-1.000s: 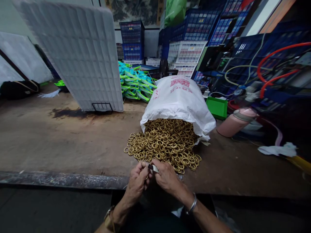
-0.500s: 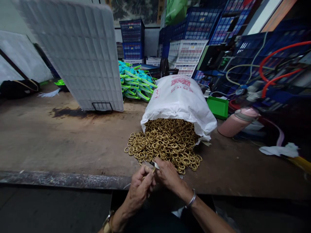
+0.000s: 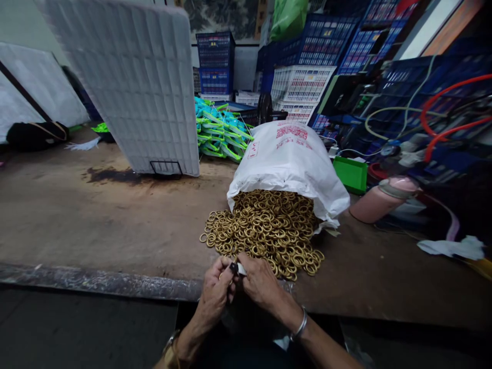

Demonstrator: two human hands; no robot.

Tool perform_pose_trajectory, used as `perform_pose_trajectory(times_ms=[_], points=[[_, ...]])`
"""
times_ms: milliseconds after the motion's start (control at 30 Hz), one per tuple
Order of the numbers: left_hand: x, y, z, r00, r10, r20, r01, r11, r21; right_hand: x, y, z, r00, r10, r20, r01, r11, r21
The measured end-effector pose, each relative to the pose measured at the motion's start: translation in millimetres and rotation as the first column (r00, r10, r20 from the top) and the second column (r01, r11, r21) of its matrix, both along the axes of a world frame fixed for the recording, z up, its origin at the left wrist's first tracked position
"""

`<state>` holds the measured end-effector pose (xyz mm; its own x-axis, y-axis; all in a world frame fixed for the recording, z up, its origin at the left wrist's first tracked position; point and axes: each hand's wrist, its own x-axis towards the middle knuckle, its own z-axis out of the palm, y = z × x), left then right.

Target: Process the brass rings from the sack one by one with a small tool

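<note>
Both hands meet at the front edge of a heap of brass-coloured rings [image 3: 265,230]. My left hand [image 3: 215,289] is closed, and part of a ring shows between its fingers. Close against it, my right hand [image 3: 265,287] is closed too, fingertips pinched together. A small black piece [image 3: 233,267] and a white piece [image 3: 241,269] show between the two hands; I cannot tell whether they are one thing or finger wrapping. The rings spill from the mouth of a white woven sack [image 3: 288,159] lying on its side.
A tall pale padded panel [image 3: 134,92] stands on the wooden table [image 3: 115,225] at left. Behind are turquoise-and-green items [image 3: 221,130] and stacked crates [image 3: 303,82]. A green tray [image 3: 350,174], a pink bottle [image 3: 384,200] and red hoses [image 3: 426,118] are at right.
The hands have shifted slightly left and stay together. The black piece now sits nearer the left fingertips. The whole view has swung a little; the sack and heap look the same.
</note>
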<state>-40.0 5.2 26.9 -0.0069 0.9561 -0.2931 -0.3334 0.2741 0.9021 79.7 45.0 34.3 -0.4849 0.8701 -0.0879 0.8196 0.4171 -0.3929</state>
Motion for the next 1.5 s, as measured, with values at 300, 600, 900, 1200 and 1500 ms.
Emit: perform_pose_trajectory(times_ms=[300,600,900,1200,1500], points=[[-2,2,-4.7,1.000,0.026,0.003,-0.026,1.000,-0.011,-3,1,3.4,0.999,-0.022,0.048,0.019,0.998,0.061],[-3,0,1.2,0.999,0.032,-0.040,-0.034,0.999,-0.029,-7,0,12.1,0.997,-0.031,0.076,0.031,1.000,0.003],[-9,-9,-6.2,1.000,-0.028,0.001,0.028,0.999,-0.027,-5,8,0.7,0.985,-0.051,0.167,0.050,0.999,0.012],[-15,-9,-2.1,0.933,-0.038,0.359,0.054,0.998,-0.035,-18,51,10.6,0.973,-0.145,0.179,0.103,0.968,0.229],[-26,-3,-13.5,0.857,0.032,0.514,0.026,0.994,-0.105,-39,81,2.1,0.944,-0.144,0.296,0.074,0.969,0.236]])
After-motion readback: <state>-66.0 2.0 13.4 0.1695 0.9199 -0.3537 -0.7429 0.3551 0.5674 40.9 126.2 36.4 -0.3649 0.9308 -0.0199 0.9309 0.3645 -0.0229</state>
